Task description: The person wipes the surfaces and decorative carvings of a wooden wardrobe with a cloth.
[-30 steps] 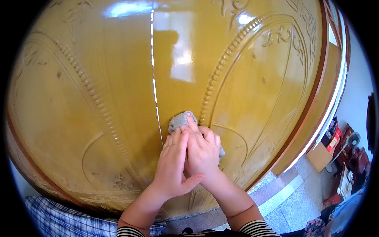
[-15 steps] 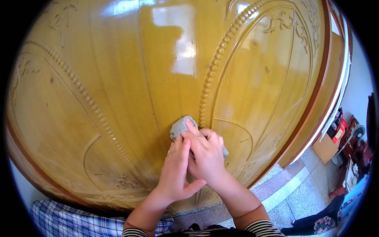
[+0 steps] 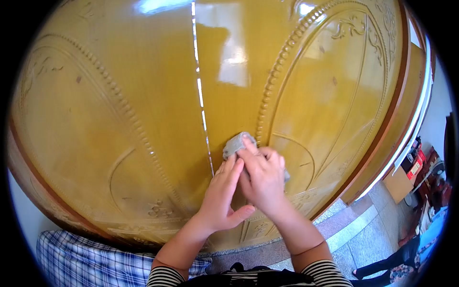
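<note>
My right hand [image 3: 263, 174] is closed on a crumpled grey cloth [image 3: 234, 144] and presses it against a glossy yellow wooden double door [image 3: 229, 110]. Part of the cloth sticks out past the fingertips, and a bit shows beside the hand's right edge. My left hand [image 3: 221, 196] lies alongside, its fingers stretched up to the cloth's lower edge and its thumb spread apart. Its fingertips meet the right hand there. Both hands are on the right-hand leaf, close to a carved beaded arch [image 3: 267, 91]. A bright broken line of light [image 3: 201, 93] runs down the seam between the leaves.
Blue plaid fabric [image 3: 95, 260] hangs or lies at the lower left. Grey stone floor [image 3: 351, 248] spreads at the lower right. Farther right are a cardboard piece [image 3: 398, 185], a fan [image 3: 437, 167] and a person's dark-clad leg [image 3: 389, 260].
A gap with light coming through has opened along the door's middle seam. My hands and the cloth appear slightly farther right and up; the whole view has shifted too.
</note>
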Available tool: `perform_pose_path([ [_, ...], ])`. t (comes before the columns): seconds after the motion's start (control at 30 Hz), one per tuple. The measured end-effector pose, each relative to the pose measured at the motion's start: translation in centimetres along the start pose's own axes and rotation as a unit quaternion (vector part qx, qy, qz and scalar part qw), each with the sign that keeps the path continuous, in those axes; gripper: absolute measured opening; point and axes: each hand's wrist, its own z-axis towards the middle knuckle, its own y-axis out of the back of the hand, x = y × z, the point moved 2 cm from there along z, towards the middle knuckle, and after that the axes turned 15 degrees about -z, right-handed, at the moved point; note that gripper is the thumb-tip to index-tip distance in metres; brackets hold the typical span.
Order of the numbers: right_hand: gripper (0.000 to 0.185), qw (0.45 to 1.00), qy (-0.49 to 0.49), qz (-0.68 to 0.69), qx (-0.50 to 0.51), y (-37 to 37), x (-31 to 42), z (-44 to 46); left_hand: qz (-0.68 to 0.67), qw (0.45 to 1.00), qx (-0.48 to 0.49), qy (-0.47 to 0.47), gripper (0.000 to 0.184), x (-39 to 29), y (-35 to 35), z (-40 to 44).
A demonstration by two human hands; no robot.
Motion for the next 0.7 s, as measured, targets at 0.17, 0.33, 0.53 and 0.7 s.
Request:
perform_pose_path([
  [0.17,0.037,0.996,0.049,-0.028,-0.064,1.4,-0.7,5.1,0.023,0.997,-0.058,-0.045,0.066,-0.7,1.2,-3.2],
  [0.33,0.041,0.989,0.092,-0.091,-0.077,3.3,0.6,10.5,0.007,0.999,-0.037,0.009,0.051,-0.7,0.3,-6.1],
  [0.53,0.032,0.959,0.259,-0.105,-0.056,2.4,0.5,8.6,-0.043,0.997,-0.023,0.051,0.045,-0.6,0.0,-8.2],
  [0.7,0.031,0.958,0.238,-0.137,-0.088,2.7,0.8,10.2,-0.053,0.997,-0.019,0.055,0.041,-0.6,-0.4,-8.7],
])
